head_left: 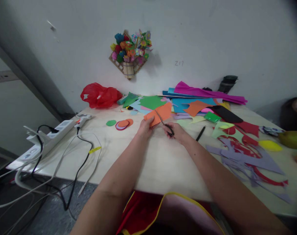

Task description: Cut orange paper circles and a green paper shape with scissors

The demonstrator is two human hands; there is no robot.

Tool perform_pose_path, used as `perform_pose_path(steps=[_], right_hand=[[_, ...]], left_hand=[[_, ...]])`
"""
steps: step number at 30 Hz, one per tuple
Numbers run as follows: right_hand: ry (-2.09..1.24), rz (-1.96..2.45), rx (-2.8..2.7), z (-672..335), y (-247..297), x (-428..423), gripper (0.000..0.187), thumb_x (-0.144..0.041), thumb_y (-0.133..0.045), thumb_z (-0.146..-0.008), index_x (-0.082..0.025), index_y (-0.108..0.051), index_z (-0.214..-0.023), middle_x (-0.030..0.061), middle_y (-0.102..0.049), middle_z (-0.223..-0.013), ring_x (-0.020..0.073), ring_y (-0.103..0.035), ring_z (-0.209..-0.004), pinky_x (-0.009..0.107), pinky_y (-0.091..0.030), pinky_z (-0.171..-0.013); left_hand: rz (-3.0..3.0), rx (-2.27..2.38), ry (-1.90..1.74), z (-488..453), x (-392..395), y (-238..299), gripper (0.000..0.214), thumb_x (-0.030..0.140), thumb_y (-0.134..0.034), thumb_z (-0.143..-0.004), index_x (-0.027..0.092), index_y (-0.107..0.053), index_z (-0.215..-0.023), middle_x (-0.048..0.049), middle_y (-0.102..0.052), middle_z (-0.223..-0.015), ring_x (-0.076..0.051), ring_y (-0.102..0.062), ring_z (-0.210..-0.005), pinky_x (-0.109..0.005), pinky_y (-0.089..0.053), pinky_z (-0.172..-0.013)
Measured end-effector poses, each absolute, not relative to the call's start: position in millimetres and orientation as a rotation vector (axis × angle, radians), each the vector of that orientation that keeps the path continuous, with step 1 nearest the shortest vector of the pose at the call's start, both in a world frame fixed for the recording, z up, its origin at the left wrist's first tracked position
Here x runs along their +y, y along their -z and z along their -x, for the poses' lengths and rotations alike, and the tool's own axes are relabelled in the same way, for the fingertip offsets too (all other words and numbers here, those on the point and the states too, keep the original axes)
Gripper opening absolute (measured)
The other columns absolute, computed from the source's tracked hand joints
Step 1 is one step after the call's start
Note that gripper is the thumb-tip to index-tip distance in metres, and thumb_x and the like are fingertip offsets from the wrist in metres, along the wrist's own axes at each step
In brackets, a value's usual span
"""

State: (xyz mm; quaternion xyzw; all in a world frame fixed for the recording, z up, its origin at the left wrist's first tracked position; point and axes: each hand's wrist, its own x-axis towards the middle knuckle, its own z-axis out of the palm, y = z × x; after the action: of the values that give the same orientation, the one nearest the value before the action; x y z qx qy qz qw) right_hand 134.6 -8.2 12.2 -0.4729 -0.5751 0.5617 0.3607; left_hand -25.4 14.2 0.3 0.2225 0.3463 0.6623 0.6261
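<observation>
My left hand (146,128) pinches the lower left edge of an orange sheet of craft paper (166,111). In my right hand (177,132) is a pair of scissors (169,130) with dark handles, its fingers closed round the loops. The blades reach up and left over the orange sheet; whether they are parted is too small to tell. Left of my hands lie a green paper circle (111,123) and overlapping orange circles (124,123) on a dark red-edged one. Just right of my right hand rests a black pen (200,133).
Green sheets (152,102), blue sheets (180,106) and a magenta roll (209,92) lie at the back. Purple scraps (243,156) cover the right side. A red plastic bag (100,95) sits back left. A power strip (49,138) with trailing cables lines the left edge.
</observation>
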Motion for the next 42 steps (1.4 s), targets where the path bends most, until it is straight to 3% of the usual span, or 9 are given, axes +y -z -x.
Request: perform_pose_path(steps=[6,18,23,31,35,39,42], right_hand=[[-1.464,1.234,-1.402,-136,-12,-7,0.02,-0.028,-0.067,-0.089,-0.018,-0.06,-0.074,-0.0025,-0.058,-0.053,0.0075,-0.046,-0.036,0.019,-0.023,-0.034],[-1.468,1.172,-1.327,-136,-8,-5,0.032,-0.036,-0.075,-0.086,-0.017,-0.057,-0.068,-0.0027,-0.057,-0.05,0.0064,-0.048,-0.034,0.017,-0.022,-0.032],[-1.456,1.207,-1.281,-133,-10,-8,0.03,-0.032,-0.078,-0.084,-0.017,-0.058,-0.069,-0.0042,-0.056,-0.049,0.0054,-0.045,-0.035,0.016,-0.024,-0.033],[-1.414,1.305,-1.242,-128,-16,-9,0.034,-0.027,-0.083,-0.083,-0.017,-0.056,-0.065,-0.0058,-0.049,-0.046,0.0041,-0.037,-0.036,0.015,-0.031,-0.036],[-1.423,1.362,-1.22,-131,-19,-7,0.036,-0.03,-0.084,-0.085,-0.018,-0.056,-0.067,-0.0052,-0.05,-0.047,0.0043,-0.04,-0.038,0.014,-0.029,-0.035],[-1.521,1.394,-1.288,-140,-21,-5,0.035,-0.039,-0.075,-0.094,-0.016,-0.06,-0.071,-0.0013,-0.055,-0.049,0.0062,-0.044,-0.037,0.016,-0.018,-0.032],[-1.649,1.33,-1.394,-151,-20,-4,0.037,-0.046,-0.067,-0.097,-0.016,-0.064,-0.075,0.0005,-0.057,-0.049,0.0073,-0.044,-0.037,0.017,-0.019,-0.034]], left_hand=[[-0.528,0.777,-1.491,24,12,-2,0.027,0.007,-0.086,-0.073,0.014,-0.072,-0.095,-0.0085,-0.081,-0.093,-0.029,-0.077,-0.102,-0.041,-0.065,-0.095],[-0.656,0.716,-1.44,21,16,5,0.027,0.008,-0.087,-0.071,0.013,-0.071,-0.093,-0.0071,-0.08,-0.088,-0.023,-0.077,-0.087,-0.038,-0.064,-0.091],[-0.687,0.742,-1.415,25,20,9,0.035,0.015,-0.092,-0.069,0.015,-0.069,-0.095,-0.008,-0.079,-0.092,-0.027,-0.077,-0.096,-0.041,-0.064,-0.091],[-0.679,0.885,-1.377,23,21,5,0.028,0.01,-0.082,-0.074,0.014,-0.069,-0.098,-0.0114,-0.079,-0.093,-0.026,-0.077,-0.088,-0.036,-0.065,-0.078],[-0.764,1.223,-1.373,25,29,3,0.026,0.013,-0.083,-0.074,0.015,-0.071,-0.097,-0.008,-0.076,-0.077,-0.024,-0.075,-0.069,-0.033,-0.061,-0.064],[-0.749,1.285,-1.511,35,33,1,0.018,0.01,-0.08,-0.076,0.019,-0.07,-0.087,-0.0036,-0.072,-0.071,-0.022,-0.073,-0.067,-0.029,-0.056,-0.061],[-0.772,1.161,-1.608,41,30,-2,0.014,0.012,-0.08,-0.077,0.016,-0.071,-0.086,-0.005,-0.074,-0.076,-0.02,-0.071,-0.068,-0.029,-0.057,-0.064]])
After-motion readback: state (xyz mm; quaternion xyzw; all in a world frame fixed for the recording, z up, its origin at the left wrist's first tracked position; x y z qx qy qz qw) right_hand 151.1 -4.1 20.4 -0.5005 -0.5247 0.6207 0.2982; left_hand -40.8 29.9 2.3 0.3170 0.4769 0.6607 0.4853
